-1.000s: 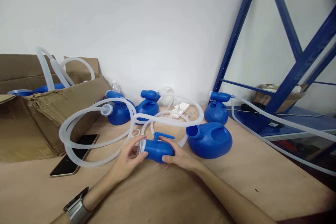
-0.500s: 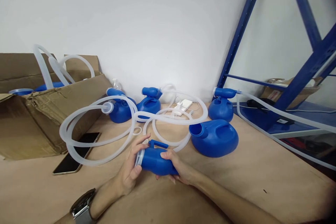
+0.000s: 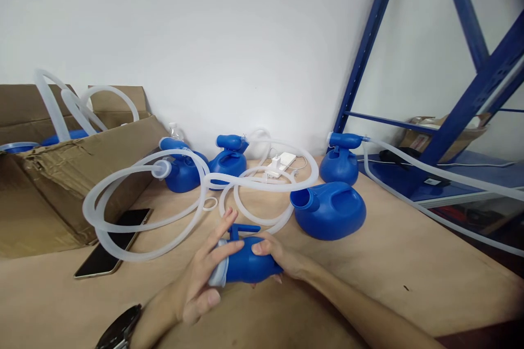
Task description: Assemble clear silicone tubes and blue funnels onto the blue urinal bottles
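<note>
Near the front middle, a blue plastic piece (image 3: 249, 264) with a small handle on top and a whitish collar (image 3: 219, 271) at its left end lies sideways in my right hand (image 3: 282, 256). The right thumb presses on its top, with other fingers underneath. My left hand (image 3: 202, 275) has its fingers spread, the index finger against the blue surface by the collar and the thumb away from it. Behind to the right is a blue jug (image 3: 331, 211) with its round mouth facing left and uncovered.
Clear hoses (image 3: 143, 226) coil across the wooden table (image 3: 409, 262). Blue jugs with top pieces (image 3: 184, 172) (image 3: 227, 166) (image 3: 339, 166) stand farther back. A cardboard box (image 3: 82, 185), a phone (image 3: 110, 248), a white charger (image 3: 280, 164) and a blue rack (image 3: 368, 38) surround them.
My left fingers have opened and shifted, the thumb coming off the collar. The blue piece has turned slightly in my right hand. The surroundings have shifted a little to the left in view.
</note>
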Action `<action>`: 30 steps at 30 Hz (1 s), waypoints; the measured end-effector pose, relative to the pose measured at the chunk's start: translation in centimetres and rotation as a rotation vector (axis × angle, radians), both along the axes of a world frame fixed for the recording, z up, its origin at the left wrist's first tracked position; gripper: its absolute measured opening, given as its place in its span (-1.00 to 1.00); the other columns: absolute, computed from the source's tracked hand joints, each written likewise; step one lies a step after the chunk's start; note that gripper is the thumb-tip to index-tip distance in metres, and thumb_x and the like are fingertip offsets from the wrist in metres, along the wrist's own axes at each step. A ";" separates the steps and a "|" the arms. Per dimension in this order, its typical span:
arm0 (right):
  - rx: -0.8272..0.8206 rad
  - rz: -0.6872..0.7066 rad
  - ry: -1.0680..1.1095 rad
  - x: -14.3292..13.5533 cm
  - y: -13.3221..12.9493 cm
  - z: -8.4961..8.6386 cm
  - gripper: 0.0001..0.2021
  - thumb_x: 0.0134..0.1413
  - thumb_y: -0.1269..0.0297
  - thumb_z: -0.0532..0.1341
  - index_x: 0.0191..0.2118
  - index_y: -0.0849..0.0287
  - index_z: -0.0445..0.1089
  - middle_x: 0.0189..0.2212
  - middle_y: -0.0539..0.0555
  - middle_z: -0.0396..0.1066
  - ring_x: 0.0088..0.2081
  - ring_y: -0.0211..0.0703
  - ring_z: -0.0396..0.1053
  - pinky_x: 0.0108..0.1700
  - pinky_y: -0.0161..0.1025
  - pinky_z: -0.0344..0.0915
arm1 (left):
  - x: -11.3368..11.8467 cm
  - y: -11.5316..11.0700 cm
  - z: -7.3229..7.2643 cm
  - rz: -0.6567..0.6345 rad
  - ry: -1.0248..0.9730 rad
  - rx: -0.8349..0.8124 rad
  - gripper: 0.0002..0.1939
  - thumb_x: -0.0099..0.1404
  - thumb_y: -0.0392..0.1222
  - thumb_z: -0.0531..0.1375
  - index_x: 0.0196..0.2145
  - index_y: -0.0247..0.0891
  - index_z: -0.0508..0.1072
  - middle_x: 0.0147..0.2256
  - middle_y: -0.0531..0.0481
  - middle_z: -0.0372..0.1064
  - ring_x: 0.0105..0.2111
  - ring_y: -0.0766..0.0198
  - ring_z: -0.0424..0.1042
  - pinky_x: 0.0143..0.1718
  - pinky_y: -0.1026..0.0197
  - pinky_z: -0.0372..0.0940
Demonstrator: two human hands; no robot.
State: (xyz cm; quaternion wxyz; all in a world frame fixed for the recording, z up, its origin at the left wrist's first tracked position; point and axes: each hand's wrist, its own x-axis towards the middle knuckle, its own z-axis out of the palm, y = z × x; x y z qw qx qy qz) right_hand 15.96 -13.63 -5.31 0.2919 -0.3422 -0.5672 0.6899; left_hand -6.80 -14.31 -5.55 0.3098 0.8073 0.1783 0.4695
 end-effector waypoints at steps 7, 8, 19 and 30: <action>0.361 -0.203 -0.104 0.2 1.2 0.1 -0.22 -0.16 -0.02 0.50 0.23 0.07 0.39 0.24 0.15 0.37 0.25 0.19 0.30 0.25 0.06 0.28 | 0.3 3.8 -1.2 0.171 -0.224 -0.631 -0.17 0.36 0.34 0.11 0.45 0.01 0.03 0.48 -0.08 -0.12 0.45 -0.14 -0.12 0.42 -0.21 -0.12; 0.388 -0.178 -0.121 0.1 1.2 0.0 -0.20 -0.12 0.01 0.50 0.28 0.05 0.34 0.27 0.15 0.33 0.29 0.18 0.26 0.29 0.09 0.23 | 0.1 4.1 -1.3 0.158 -0.206 -0.731 -0.20 0.37 0.31 0.12 0.43 -0.06 0.09 0.42 -0.15 0.05 0.42 -0.15 0.01 0.40 -0.19 -0.06; 0.463 -0.046 -0.054 -0.5 1.4 -2.0 -0.21 0.05 0.03 0.44 0.35 0.02 0.19 0.35 0.19 0.20 0.32 0.15 0.21 0.32 0.13 0.19 | 0.7 2.3 2.3 0.163 -0.338 -0.961 -0.71 0.14 0.03 0.37 -0.33 -0.21 0.49 0.04 -0.10 0.53 0.06 -0.06 0.47 -0.04 0.09 0.38; 0.341 -0.097 -0.131 -1.2 0.7 -0.9 -0.27 0.02 -0.07 0.39 0.28 0.01 0.25 0.08 0.15 0.39 -0.26 -0.15 0.45 -0.35 -0.24 0.41 | 1.2 2.5 2.6 0.123 -0.365 -1.111 -0.53 0.21 0.20 0.35 -0.49 -0.23 0.32 0.08 -0.15 0.51 0.07 -0.08 0.48 -0.11 0.09 0.45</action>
